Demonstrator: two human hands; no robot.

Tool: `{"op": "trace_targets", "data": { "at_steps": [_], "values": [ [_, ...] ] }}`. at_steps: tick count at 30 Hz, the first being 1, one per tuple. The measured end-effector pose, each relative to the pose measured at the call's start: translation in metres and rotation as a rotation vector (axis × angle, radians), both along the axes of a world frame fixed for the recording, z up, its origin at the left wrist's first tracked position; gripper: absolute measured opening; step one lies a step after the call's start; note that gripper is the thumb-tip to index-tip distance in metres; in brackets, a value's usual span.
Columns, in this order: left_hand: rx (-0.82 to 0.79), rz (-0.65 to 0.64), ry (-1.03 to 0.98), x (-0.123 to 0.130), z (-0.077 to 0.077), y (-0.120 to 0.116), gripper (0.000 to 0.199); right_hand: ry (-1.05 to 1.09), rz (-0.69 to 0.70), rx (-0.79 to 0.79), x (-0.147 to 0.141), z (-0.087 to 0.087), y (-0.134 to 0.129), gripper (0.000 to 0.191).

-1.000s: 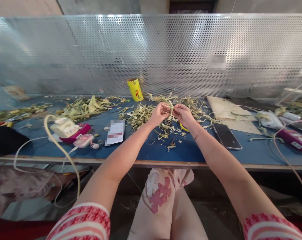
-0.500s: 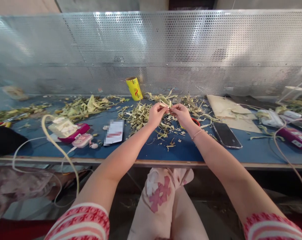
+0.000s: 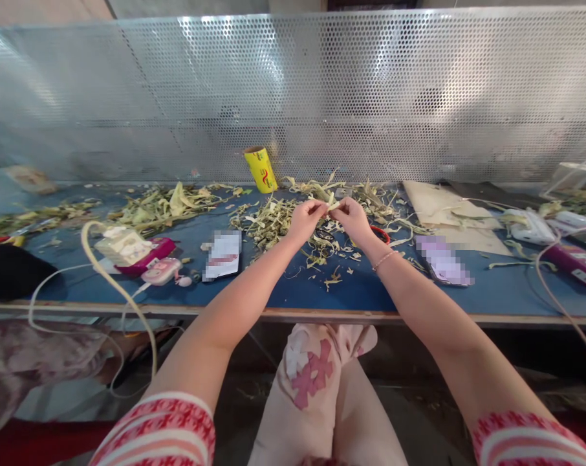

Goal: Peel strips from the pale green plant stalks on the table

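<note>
My left hand [image 3: 306,219] and my right hand [image 3: 350,217] meet over the middle of the blue table, fingers pinched close together. Between them is a pale yellow-green strip of dried plant [image 3: 330,203], with both hands closed on it. Its ends are partly hidden by my fingers. Under and behind my hands lies a loose heap of dried plant strips [image 3: 268,223]. Close to my right wrist are red scissor handles [image 3: 381,234], partly covered by scraps and by my arm.
A yellow cardboard tube [image 3: 260,169] stands by the perforated metal screen [image 3: 303,84]. One phone [image 3: 222,255] lies left, another phone [image 3: 443,260] right. Further left are a plant heap [image 3: 157,207] and a cream-and-magenta device [image 3: 132,249] with cables. Brown card [image 3: 433,200] lies at right.
The right phone's dark screen is now lit, and blurred out. My hands stay at the strip, with slight finger movement. The view has shifted a little.
</note>
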State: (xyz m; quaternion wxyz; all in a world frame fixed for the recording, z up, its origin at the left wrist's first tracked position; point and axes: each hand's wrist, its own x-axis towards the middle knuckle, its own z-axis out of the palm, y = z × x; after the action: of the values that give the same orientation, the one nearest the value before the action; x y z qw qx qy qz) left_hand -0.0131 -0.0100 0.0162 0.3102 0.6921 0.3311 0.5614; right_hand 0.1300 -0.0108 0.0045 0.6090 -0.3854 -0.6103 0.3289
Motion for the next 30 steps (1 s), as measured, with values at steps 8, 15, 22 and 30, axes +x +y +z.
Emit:
{"op": "trace_targets", "data": {
  "at_steps": [8,15,22,30],
  "values": [
    [0.025,-0.139,0.002,0.001,0.001,-0.005,0.038,0.042,-0.031,-0.012,0.003,-0.001,0.004,0.012],
    [0.034,-0.095,0.011,0.004,-0.007,0.004,0.029,-0.003,-0.052,-0.026,0.002,-0.003,0.007,0.012],
    [-0.038,-0.089,-0.035,0.002,-0.004,0.003,0.039,-0.103,-0.044,0.050,0.002,0.000,0.003,0.011],
    [-0.082,0.103,-0.020,0.001,-0.006,0.008,0.035,-0.402,-0.073,0.242,0.000,0.002,-0.008,0.007]
  ]
}}
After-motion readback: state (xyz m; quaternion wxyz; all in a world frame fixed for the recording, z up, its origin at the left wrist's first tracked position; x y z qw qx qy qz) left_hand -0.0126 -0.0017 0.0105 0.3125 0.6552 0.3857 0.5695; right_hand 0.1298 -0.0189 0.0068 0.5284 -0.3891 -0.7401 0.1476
